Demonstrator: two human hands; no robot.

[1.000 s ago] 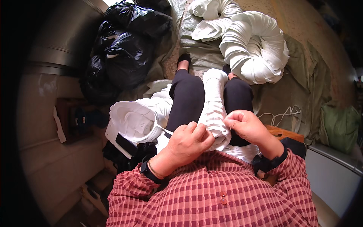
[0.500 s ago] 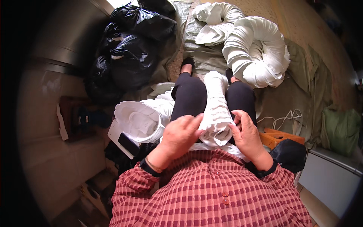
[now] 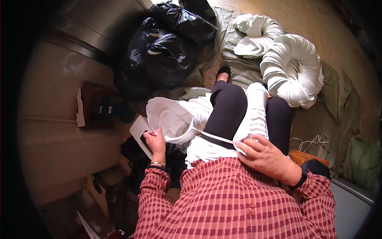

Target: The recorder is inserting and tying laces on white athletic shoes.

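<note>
A long stack of nested white pieces (image 3: 254,113), ridged along its length, lies between my thighs. My right hand (image 3: 268,156) is closed over its near end, fingers bent around the edge. From there a narrow white strip (image 3: 217,136) stretches left to the rim of a second white stack (image 3: 167,119), whose hollow open end faces me. Beside that rim, my left hand (image 3: 155,141) has its thumb raised and its fingers curled near a white plate (image 3: 140,126) with a dark rectangular area. Whatever those fingers hold is hidden.
Two curled white stacks (image 3: 292,69) lie on the green sheet ahead. Black plastic bags (image 3: 171,51) are piled at far left. To my right are an orange box (image 3: 306,157), a white cord (image 3: 316,139) and a green bag (image 3: 364,159).
My left hand has left the stack on my lap and moved left to the plate. The strip now spans between the two stacks. My right hand has turned over the near end. The view has shifted.
</note>
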